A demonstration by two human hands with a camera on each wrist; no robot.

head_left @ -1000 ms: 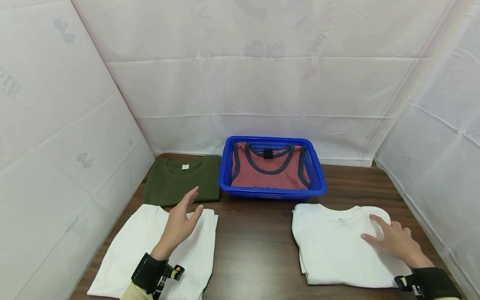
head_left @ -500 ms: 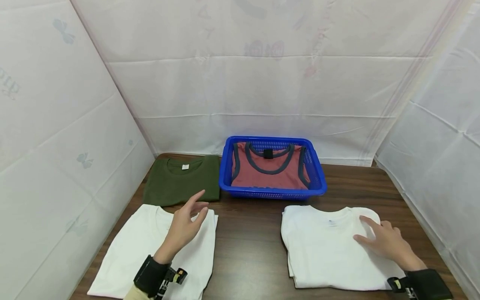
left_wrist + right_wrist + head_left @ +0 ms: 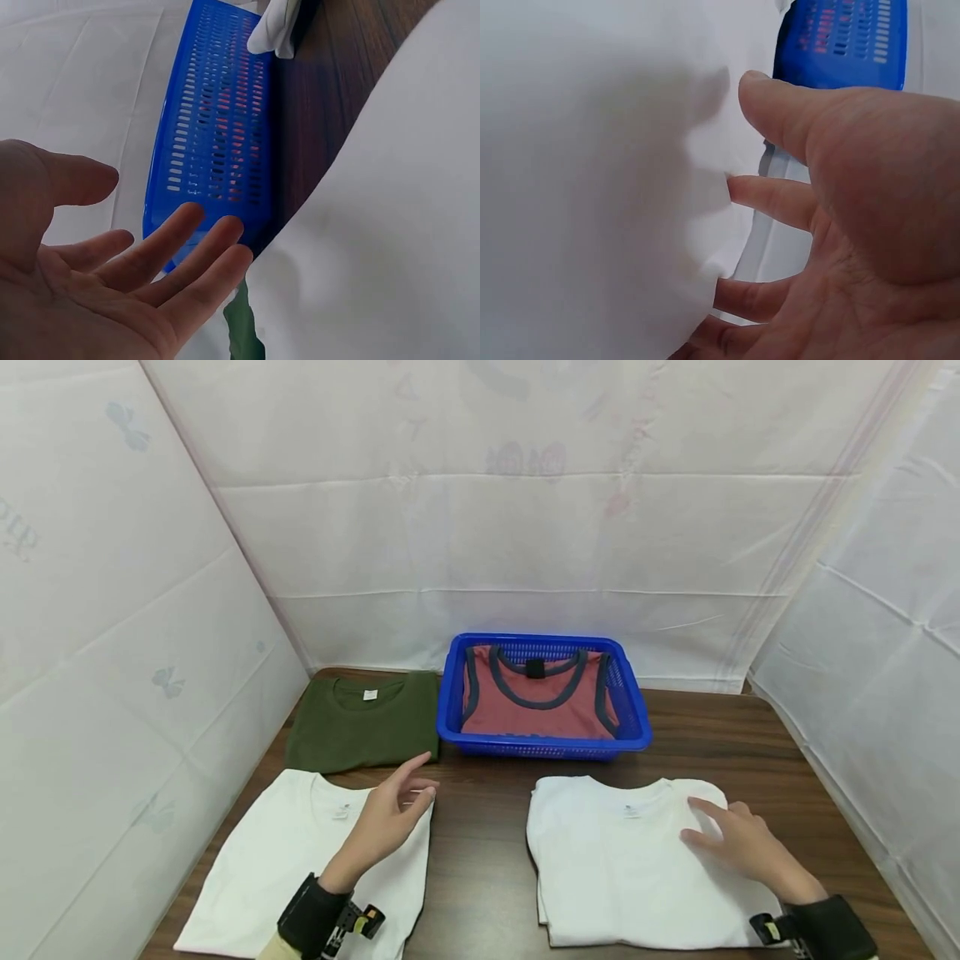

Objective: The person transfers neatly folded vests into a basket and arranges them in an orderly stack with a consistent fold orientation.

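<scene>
My right hand (image 3: pixel 738 843) rests at the upper right side of a folded white T-shirt (image 3: pixel 615 860), thumb and index finger spread over it. In the right wrist view, fingers (image 3: pixel 772 199) press against the shirt's edge, their tips partly hidden by the cloth, while the thumb stays apart from them. The layers below show along the shirt's left side. Over another folded white T-shirt (image 3: pixel 255 868) at the left hovers my left hand (image 3: pixel 382 822), holding nothing. Its fingers are relaxed and spread in the left wrist view.
A blue plastic basket (image 3: pixel 555 748) stands at the back centre, holding a folded red tank top (image 3: pixel 543 718) with dark trim. Left of it lies a folded dark green T-shirt (image 3: pixel 360 727). White cloth walls (image 3: pixel 525 543) enclose the dark wooden table (image 3: pixel 480 843).
The right white T-shirt has slid left across the table along with my right hand. My left hand has drifted right and slightly toward me, its fingers bending a little.
</scene>
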